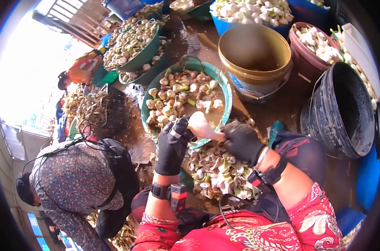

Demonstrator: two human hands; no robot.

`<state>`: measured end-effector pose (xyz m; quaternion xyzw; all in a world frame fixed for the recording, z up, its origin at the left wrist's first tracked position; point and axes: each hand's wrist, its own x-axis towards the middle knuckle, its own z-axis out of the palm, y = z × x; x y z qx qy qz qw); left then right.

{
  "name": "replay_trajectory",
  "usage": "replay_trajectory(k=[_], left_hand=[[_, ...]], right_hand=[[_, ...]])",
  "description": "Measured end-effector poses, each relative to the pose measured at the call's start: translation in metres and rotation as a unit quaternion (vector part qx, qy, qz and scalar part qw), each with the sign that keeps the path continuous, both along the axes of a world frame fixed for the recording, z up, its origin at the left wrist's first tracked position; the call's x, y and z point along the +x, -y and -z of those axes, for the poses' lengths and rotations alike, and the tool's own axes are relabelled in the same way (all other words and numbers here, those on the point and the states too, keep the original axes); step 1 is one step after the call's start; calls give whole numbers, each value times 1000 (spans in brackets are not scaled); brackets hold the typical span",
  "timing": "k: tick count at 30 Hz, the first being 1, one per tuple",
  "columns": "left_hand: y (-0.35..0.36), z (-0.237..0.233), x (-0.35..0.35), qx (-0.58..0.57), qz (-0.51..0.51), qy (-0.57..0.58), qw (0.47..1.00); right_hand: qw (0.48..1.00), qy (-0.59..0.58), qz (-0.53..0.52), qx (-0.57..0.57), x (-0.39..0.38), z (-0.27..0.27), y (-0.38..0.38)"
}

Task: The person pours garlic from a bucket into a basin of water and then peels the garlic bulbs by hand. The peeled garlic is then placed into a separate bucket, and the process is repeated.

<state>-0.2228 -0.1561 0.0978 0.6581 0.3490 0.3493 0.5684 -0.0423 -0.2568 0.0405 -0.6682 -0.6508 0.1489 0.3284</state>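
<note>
A pale garlic bulb (199, 124) with a short stem is held between my two black-gloved hands, above the near rim of a green basin (228, 98). My left hand (174, 144) has its fingers closed around the bulb's left side. On the stem end, my right hand (241, 142) is closed; whether it also grips a tool is hidden. Inside the basin lie several unpeeled garlic bulbs (179, 94) with brownish skins and cut stems. Below my hands, a heap of loose garlic skins (223, 169) lies between my legs.
A yellowish bucket (257, 90) stands beyond the basin, with a dark bucket (323, 113) tilted at right. White garlic fills a blue tub (219, 26) and a pink bucket (307, 58). Heaped green basins (142, 54) stand at upper left. A co-worker (79, 175) bends close at left.
</note>
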Motion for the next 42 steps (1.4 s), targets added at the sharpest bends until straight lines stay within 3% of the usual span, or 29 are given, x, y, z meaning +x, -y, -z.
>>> replay_trajectory(k=[2,3,6,7,10,11,12,13,14,15,16,18,19,20,22,23,24,26,27,28,30,31,32,34,36,38,40,41,42], left_hand=[[-5,8,-5,-292,-58,220,929],[-4,9,-7,-336,-94,228,909],[-9,46,-28,-351,-51,235,905],[-11,70,-36,-208,-16,214,954],[-21,59,-42,-305,-84,211,925],[-19,53,-41,-305,-85,211,925],[-18,46,-40,-111,-54,70,990],[-14,36,-34,90,-18,-74,993],[-13,33,-28,284,21,-212,935],[-15,39,-21,288,42,-175,941],[-15,24,-12,359,98,-254,893],[-6,33,-2,342,111,-172,917],[10,26,9,301,95,-116,942],[7,31,5,300,96,-117,942],[-9,53,-12,279,89,-231,928],[-18,68,-23,47,60,-141,987],[-42,84,-33,-34,106,-120,987],[-57,54,-7,169,98,-173,965],[-51,23,18,-23,94,28,995],[-44,-8,46,-211,80,229,947],[-47,-32,70,-58,120,200,971],[-65,-20,73,-161,112,255,947],[-73,-3,69,-113,106,181,971],[-98,65,53,-137,110,77,981],[-107,151,31,16,110,-95,989],[-108,197,29,-218,1,-120,969],[-110,225,40,30,11,-281,959],[-121,232,45,66,34,-365,928],[-132,239,51,62,35,-363,929]], right_hand=[[991,10,129,18,20,7,-9],[992,10,127,20,27,6,-10],[977,-46,195,-68,46,-3,-10],[970,-39,235,-39,52,6,-12],[953,-101,284,-33,57,1,-13],[971,-114,205,-33,53,10,-15],[983,-127,126,-33,52,16,-15],[938,-275,17,-211,47,-5,-11],[851,-462,-11,-248,37,0,-11],[826,-525,10,-203,30,1,-12],[797,-582,30,-156,23,-2,-14],[704,-693,38,-149,17,-23,-11],[749,-651,9,-123,21,-17,-12],[748,-652,10,-124,25,-14,-11],[656,-749,-74,-62,33,-16,-4],[712,-698,-58,-50,41,-28,0],[713,-697,-57,-52,46,-25,0],[745,-662,27,-81,52,-17,2],[746,-653,58,-118,49,-16,1],[746,-652,59,-121,47,-13,-1],[755,-636,124,-102,45,-7,-4],[754,-643,98,-92,55,5,-4],[756,-640,102,-90,64,0,-4],[764,-618,144,-116,80,-21,-1],[779,-602,147,-96,92,-23,-2],[801,-573,165,-48,99,-33,-8],[799,-573,178,-52,100,-35,-17],[793,-576,191,-54,100,-34,-21],[793,-574,194,-58,97,-35,-25]])
